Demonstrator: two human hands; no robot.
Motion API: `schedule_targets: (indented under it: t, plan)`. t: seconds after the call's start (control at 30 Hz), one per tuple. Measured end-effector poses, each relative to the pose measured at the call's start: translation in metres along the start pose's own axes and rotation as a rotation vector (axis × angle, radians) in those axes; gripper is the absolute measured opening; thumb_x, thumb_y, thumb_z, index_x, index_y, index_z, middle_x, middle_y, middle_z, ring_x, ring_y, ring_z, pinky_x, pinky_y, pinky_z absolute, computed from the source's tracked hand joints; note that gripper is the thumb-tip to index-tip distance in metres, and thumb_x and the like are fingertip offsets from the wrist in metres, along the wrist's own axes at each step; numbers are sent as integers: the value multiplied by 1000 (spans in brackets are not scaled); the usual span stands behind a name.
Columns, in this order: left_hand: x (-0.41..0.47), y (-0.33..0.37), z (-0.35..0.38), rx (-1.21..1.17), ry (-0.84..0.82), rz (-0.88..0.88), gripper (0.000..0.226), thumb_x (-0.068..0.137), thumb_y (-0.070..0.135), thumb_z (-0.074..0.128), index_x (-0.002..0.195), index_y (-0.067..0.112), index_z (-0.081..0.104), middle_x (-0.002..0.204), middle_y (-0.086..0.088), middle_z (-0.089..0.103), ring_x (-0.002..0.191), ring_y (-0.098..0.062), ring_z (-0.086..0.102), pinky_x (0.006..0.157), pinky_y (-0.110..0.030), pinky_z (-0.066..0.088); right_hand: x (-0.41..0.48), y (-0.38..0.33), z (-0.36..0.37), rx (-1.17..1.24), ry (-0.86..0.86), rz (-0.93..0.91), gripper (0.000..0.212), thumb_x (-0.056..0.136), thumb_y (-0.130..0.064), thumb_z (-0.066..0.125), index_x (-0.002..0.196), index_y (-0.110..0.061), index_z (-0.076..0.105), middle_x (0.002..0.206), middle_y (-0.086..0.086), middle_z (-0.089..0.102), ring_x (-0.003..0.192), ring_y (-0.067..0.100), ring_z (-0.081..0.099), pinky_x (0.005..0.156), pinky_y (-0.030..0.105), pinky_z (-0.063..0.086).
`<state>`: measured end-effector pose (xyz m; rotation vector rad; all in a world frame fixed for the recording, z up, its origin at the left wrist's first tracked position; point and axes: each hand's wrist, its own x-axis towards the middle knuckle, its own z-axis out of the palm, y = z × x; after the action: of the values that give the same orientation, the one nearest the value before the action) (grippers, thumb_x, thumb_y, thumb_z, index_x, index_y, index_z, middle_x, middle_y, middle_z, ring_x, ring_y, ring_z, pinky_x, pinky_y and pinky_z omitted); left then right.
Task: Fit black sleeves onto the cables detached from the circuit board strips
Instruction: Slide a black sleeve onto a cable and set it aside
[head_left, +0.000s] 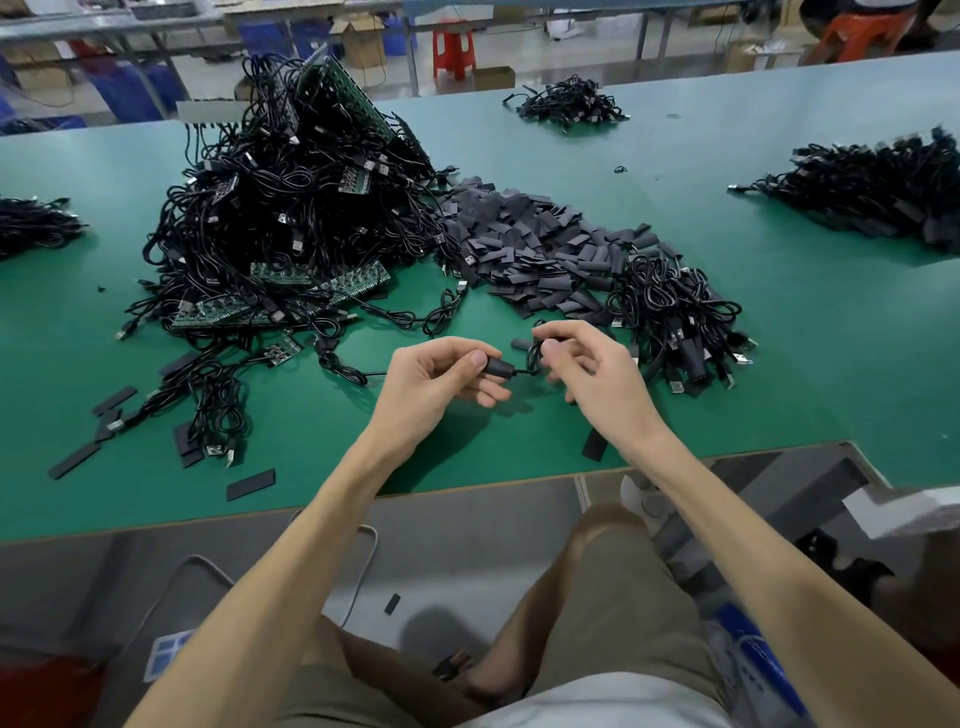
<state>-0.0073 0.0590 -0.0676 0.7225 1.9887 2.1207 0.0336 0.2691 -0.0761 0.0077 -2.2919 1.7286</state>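
Near the tabletop's front edge, the left hand is pinching a black sleeve between thumb and fingers, while the right hand is gripping the coiled cable running out of it. A heap of loose sleeves is lying mid-table, beside the tangled pile of cables and circuit board strips toward the left edge.

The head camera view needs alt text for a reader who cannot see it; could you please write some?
Over a green table, the left hand pinches a black sleeve on a thin cable held by the right hand. Behind lie loose sleeves and tangled cables on circuit board strips.
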Motion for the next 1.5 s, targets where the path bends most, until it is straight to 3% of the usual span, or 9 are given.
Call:
schedule_targets:
  t: [0.43,0.63,0.77,0.87,0.97,1.07,1.2,1.33,1.5]
  plan:
    - [-2,3,-4,-107,-105,-77,20,101,16,62,112,2,72,107,-23,74,90,-38,75,74,-34,60,-1,0,3,-102,-76,16,29,107,-40,49,108,-29,76,80,-4,70,69,5,63,68,14,45]
    - [-1,7,-2,-78,-148,-201,65,100,63,45,97,7,77,94,-25,75,79,-40,74,59,-36,58,-3,-5,-1,10,-95,-3,29,106,-40,52,98,-27,77,84,-3,74,74,5,66,64,12,44]
    - [2,7,-4,-93,-98,-259,83,94,76,33,89,5,76,80,-23,70,69,-38,70,53,-36,56,-5,-9,0,43,-131,-75,22,103,-39,57,95,-29,75,88,-4,74,85,14,69,66,19,45]
    - [2,4,0,19,-80,-242,64,103,58,42,94,3,72,82,-16,71,73,-33,72,50,-35,57,-5,-11,-1,102,-155,-92,25,102,-40,58,92,-24,75,93,-2,74,86,17,68,70,36,48]
    - [1,1,7,172,-73,-220,36,106,37,50,105,6,69,92,-8,74,76,-30,75,46,-33,57,-6,-12,-3,147,-197,-72,18,100,-31,62,91,-21,74,94,1,75,82,10,65,66,29,47]
    - [3,4,8,177,-85,-241,38,106,38,50,106,5,70,98,-8,75,80,-29,75,44,-28,54,-6,-12,-4,161,-273,-79,17,101,-22,64,93,-12,74,89,1,75,81,8,69,69,16,48]
    - [5,5,13,196,-72,-258,32,101,40,62,92,12,74,81,-6,73,69,-15,68,45,-22,47,-7,-14,-4,141,-347,-82,24,105,-23,57,93,-12,74,90,1,75,80,6,68,68,14,44]
    - [13,9,15,-33,3,-306,25,95,33,71,83,11,70,74,-9,63,58,-17,55,46,-23,41,-6,-14,-4,180,-289,-36,25,109,-31,48,112,-16,67,94,6,77,80,26,72,64,28,44]
    - [37,27,22,-227,-59,-259,22,97,25,69,80,11,66,73,-5,59,55,-15,52,44,-22,41,-1,-7,3,209,-142,100,12,109,-19,48,111,-12,57,93,23,74,69,23,69,58,32,49]
